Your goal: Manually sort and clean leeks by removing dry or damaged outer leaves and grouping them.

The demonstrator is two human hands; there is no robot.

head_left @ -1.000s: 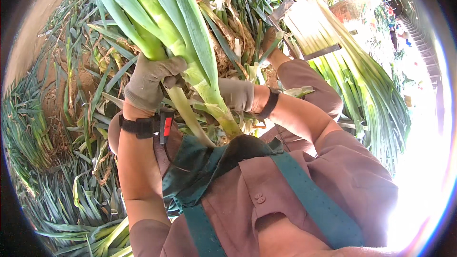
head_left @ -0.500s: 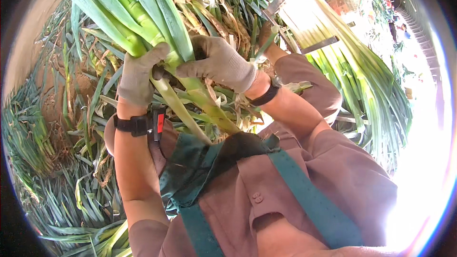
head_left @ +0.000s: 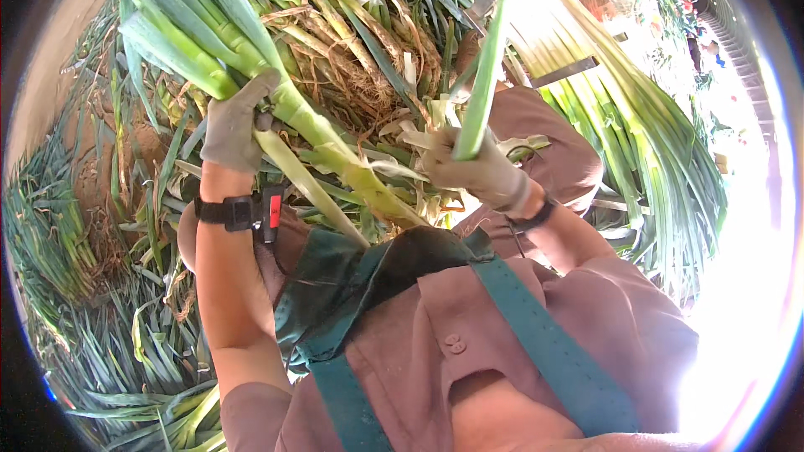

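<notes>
The low ends of the big leeks [head_left: 311,127] are hidden behind the green apron [head_left: 335,280], and the top of a long leaf [head_left: 486,88] is cut off by the upper edge. Bright light makes the far right hard to see. The left hand [head_left: 237,124] is closed around the leeks, which lean up and left from the apron. The right hand [head_left: 481,172] is curled tight on the leaf. In the picture before, the right hand is on the leeks; now it is apart from them, off to the right with the leaf

Leeks [head_left: 314,128], left grip [head_left: 233,130]; leaf [head_left: 487,75], right grip [head_left: 481,176]
</notes>
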